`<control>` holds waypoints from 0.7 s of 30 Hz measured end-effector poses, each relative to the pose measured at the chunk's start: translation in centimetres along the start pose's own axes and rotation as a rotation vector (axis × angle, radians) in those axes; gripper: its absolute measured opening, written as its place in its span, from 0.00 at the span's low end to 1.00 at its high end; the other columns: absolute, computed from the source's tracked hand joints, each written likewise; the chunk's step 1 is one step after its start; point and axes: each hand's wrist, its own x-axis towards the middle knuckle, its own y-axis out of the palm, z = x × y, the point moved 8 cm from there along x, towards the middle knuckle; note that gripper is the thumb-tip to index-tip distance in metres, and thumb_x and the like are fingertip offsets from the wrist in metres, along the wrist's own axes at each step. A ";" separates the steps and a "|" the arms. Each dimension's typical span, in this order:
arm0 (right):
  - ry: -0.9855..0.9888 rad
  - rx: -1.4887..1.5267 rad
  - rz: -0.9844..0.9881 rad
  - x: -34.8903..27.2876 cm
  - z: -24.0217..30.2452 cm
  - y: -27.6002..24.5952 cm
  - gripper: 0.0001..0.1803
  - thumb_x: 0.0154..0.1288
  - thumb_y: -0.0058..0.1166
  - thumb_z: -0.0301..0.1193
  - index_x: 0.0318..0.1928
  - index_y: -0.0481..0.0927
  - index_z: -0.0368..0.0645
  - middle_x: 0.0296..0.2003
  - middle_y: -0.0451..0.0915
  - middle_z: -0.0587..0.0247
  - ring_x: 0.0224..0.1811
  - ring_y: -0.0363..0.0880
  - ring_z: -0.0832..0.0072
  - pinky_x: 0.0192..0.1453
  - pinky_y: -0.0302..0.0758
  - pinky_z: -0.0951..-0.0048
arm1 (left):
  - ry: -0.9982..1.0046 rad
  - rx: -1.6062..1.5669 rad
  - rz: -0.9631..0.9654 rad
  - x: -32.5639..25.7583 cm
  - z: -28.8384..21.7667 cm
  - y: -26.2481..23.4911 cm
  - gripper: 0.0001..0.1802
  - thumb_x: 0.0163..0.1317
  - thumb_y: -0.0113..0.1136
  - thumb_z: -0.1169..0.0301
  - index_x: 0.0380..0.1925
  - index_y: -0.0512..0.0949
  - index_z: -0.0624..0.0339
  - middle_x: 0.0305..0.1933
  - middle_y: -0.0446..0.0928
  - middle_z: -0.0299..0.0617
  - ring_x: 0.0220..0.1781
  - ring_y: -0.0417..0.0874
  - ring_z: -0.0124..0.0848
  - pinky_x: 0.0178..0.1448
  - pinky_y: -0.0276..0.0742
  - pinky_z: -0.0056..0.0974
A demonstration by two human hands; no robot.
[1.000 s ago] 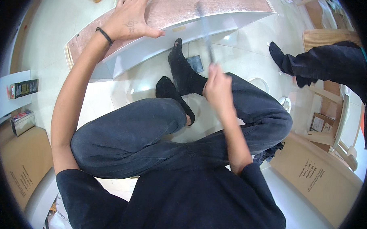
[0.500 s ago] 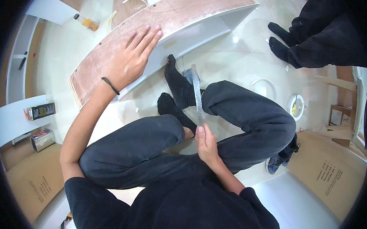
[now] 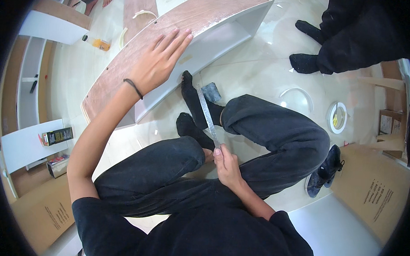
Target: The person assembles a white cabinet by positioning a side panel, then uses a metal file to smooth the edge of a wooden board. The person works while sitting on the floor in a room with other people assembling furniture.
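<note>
From right hand [image 3: 227, 166], strip [image 3: 207, 113] lengthwise forward-left.

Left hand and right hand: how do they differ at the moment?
The left hand is spread palm-down over the brown board, while the right hand is closed around one end of a long, flat grey tool. The left hand reaches well out from the body; the right hand is held closer in. The left wrist wears a black band; the right wrist looks bare. Both hands are ungloved.
</note>
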 end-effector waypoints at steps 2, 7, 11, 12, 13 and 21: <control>-0.012 0.008 -0.010 0.0 0.1 -0.1 0.20 0.81 0.38 0.41 0.37 0.70 0.36 0.19 0.71 0.58 0.21 0.72 0.69 0.28 0.68 0.64 | 0.028 -0.034 -0.028 1.4 -0.2 0.1 0.39 0.62 0.53 0.76 0.75 0.55 0.61 0.77 0.60 0.44 0.77 0.61 0.43 0.76 0.60 0.47; -0.030 0.023 -0.024 0.1 0.4 -0.5 0.19 0.81 0.38 0.40 0.37 0.69 0.36 0.18 0.70 0.57 0.20 0.72 0.69 0.27 0.67 0.64 | 0.043 -0.177 -0.092 5.6 -0.3 0.8 0.40 0.61 0.57 0.74 0.74 0.56 0.61 0.76 0.61 0.46 0.76 0.62 0.46 0.76 0.62 0.47; -0.031 0.056 -0.037 0.0 -0.2 -0.3 0.20 0.81 0.38 0.40 0.38 0.69 0.36 0.17 0.69 0.62 0.18 0.70 0.75 0.25 0.65 0.68 | 0.275 -0.151 -0.143 7.7 -3.0 2.8 0.39 0.60 0.59 0.73 0.72 0.59 0.63 0.75 0.61 0.50 0.75 0.64 0.47 0.74 0.64 0.48; -0.022 0.068 -0.045 -0.1 -0.5 -0.6 0.20 0.81 0.38 0.41 0.38 0.69 0.36 0.17 0.69 0.64 0.18 0.69 0.77 0.24 0.64 0.69 | 0.349 -0.227 -0.127 7.7 -4.8 1.5 0.39 0.60 0.59 0.73 0.72 0.60 0.63 0.75 0.62 0.50 0.75 0.64 0.47 0.74 0.64 0.49; -0.006 0.101 -0.052 -0.3 -0.7 -0.8 0.19 0.81 0.38 0.40 0.38 0.69 0.36 0.18 0.70 0.61 0.19 0.70 0.73 0.25 0.66 0.67 | 0.422 -0.303 -0.110 6.8 -7.1 0.2 0.39 0.59 0.60 0.72 0.72 0.61 0.63 0.75 0.62 0.50 0.75 0.64 0.48 0.75 0.63 0.50; -0.041 0.289 -0.065 -0.9 -0.9 -0.8 0.20 0.81 0.37 0.43 0.41 0.70 0.38 0.18 0.67 0.71 0.15 0.63 0.85 0.18 0.62 0.78 | -0.207 -0.023 -0.059 -0.1 0.1 1.7 0.39 0.59 0.61 0.69 0.72 0.62 0.59 0.74 0.63 0.50 0.75 0.64 0.47 0.78 0.58 0.52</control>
